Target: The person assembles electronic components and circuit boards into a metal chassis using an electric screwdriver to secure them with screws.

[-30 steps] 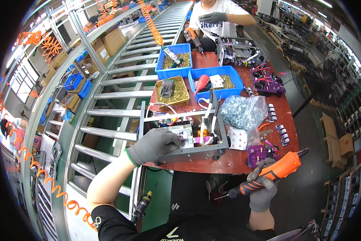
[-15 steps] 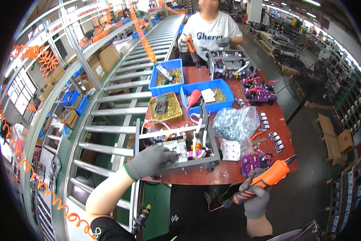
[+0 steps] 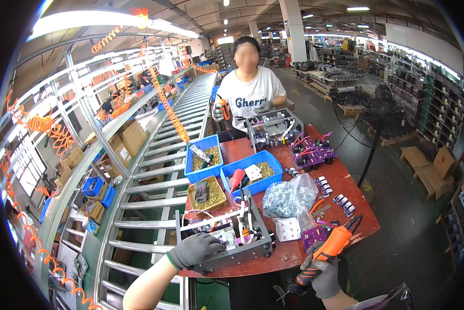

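My left hand (image 3: 197,251), in a grey glove, curls over the near left edge of a dark metal chassis (image 3: 242,260) with wires and electronic parts inside. Its thumb is hidden. Off the table's near right edge, my right hand (image 3: 326,279), also gloved, is wrapped round an orange and black electric screwdriver (image 3: 329,248). The tool slants, its bit pointing down and left, apart from the chassis. Close to it lies a purple circuit board (image 3: 312,235), partly covered by the hand and tool.
Blue bins (image 3: 277,182) and a yellow box (image 3: 219,196) of brass-coloured screws stand behind the chassis. A clear bag of metal parts (image 3: 289,199) lies right of it. A roller conveyor (image 3: 144,223) runs along the left. Across the table, a person (image 3: 250,95) works at another chassis (image 3: 276,132).
The view has tilted up, so the table sits lower in the picture. My left hand stays on the chassis edge, and my right hand still holds the screwdriver.
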### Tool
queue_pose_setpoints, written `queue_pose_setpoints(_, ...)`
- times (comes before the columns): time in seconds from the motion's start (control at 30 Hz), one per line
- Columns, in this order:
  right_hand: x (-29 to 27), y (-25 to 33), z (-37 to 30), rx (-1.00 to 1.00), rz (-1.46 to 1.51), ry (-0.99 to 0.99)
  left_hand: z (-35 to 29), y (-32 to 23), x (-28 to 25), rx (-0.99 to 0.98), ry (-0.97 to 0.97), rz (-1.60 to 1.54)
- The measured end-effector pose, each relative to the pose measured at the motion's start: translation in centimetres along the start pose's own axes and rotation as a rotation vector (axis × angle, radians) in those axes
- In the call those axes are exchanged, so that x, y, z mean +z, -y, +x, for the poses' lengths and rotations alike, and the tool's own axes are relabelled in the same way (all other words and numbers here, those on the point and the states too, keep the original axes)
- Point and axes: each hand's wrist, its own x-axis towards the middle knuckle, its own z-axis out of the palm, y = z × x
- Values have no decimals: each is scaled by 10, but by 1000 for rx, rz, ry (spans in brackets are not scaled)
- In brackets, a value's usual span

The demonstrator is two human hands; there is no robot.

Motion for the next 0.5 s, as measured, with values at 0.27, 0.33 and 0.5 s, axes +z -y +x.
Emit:
queue_pose_setpoints(0.27, -2, -2, -2, -14, -45, -27, 4, 5, -4, 116, 21, 109)
queue_pose_setpoints(0.33, -2, -3, -2, -11, -39, -30, 4, 6, -6, 118, 82, 102)
queue_pose_setpoints(0.5, -4, -3, -3, -12, -31, -38, 5, 4, -6, 121, 53, 127)
